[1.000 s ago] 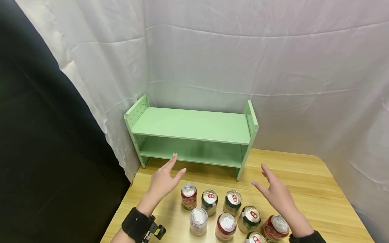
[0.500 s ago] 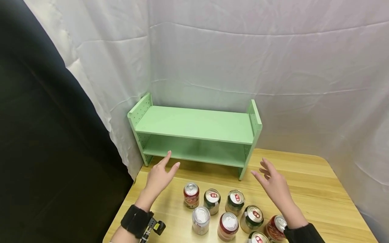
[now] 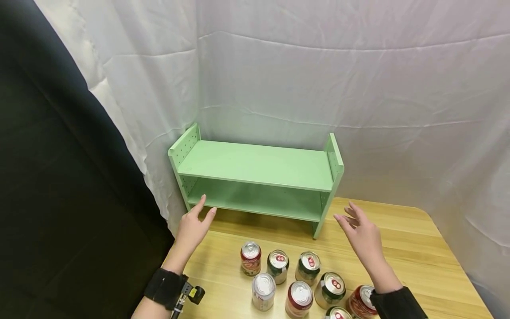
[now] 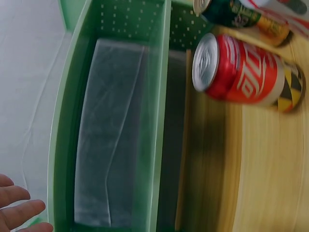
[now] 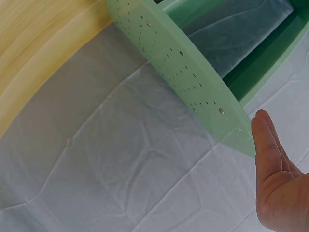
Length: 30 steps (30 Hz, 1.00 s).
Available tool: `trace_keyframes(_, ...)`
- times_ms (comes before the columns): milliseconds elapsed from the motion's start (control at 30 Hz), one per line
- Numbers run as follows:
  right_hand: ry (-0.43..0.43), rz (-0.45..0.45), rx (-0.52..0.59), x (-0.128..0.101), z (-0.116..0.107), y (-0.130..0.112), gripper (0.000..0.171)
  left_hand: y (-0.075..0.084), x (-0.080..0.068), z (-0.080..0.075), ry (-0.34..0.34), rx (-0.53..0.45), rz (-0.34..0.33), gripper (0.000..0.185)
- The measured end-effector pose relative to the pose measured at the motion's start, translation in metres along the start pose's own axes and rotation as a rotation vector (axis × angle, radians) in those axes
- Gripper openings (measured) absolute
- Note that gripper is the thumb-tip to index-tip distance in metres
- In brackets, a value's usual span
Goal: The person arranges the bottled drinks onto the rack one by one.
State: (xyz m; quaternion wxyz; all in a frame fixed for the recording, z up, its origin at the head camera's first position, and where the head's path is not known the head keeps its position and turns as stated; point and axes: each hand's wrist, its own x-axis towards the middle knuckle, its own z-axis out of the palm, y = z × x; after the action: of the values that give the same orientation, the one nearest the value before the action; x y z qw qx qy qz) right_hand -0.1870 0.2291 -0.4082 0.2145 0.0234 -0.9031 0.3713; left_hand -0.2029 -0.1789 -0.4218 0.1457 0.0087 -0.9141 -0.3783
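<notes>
Drink cans [image 3: 251, 262] stood before a two-tier shelf [image 3: 255, 165]; left hand [image 3: 193, 228] hung spread, right hand [image 3: 364, 238] loosely bent, both seemingly empty.

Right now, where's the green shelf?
In the head view, the green shelf stands at the back left of the wooden table, in front of the white curtain and behind the cans.

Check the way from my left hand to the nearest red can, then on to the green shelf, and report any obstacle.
Nothing visible blocks either stretch. In the head view, only tabletop shows between your left hand and the red can, and between that can and the shelf. Other cans stand right of it or nearer you.
</notes>
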Motion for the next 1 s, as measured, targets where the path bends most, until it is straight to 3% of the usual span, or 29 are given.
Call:
trace_keyframes(333,0.044,-0.024,-0.042,0.008,0.003,-0.002,0.061,-0.022,0.021,-0.028,0.061,0.028,-0.075,0.067)
trace_keyframes(633,0.075,-0.040,-0.036,0.020,-0.001,-0.008,0.060,-0.034,0.037,-0.052,0.181,0.003,-0.081,0.061)
trace_keyframes(867,0.074,-0.085,-0.113,0.028,-0.013,-0.005,0.060,-0.037,0.043,-0.056,0.196,-0.022,-0.083,0.058)
trace_keyframes(1000,0.083,-0.133,-0.162,0.035,-0.018,-0.004,0.060,-0.037,0.045,-0.060,0.167,-0.002,-0.090,0.061)
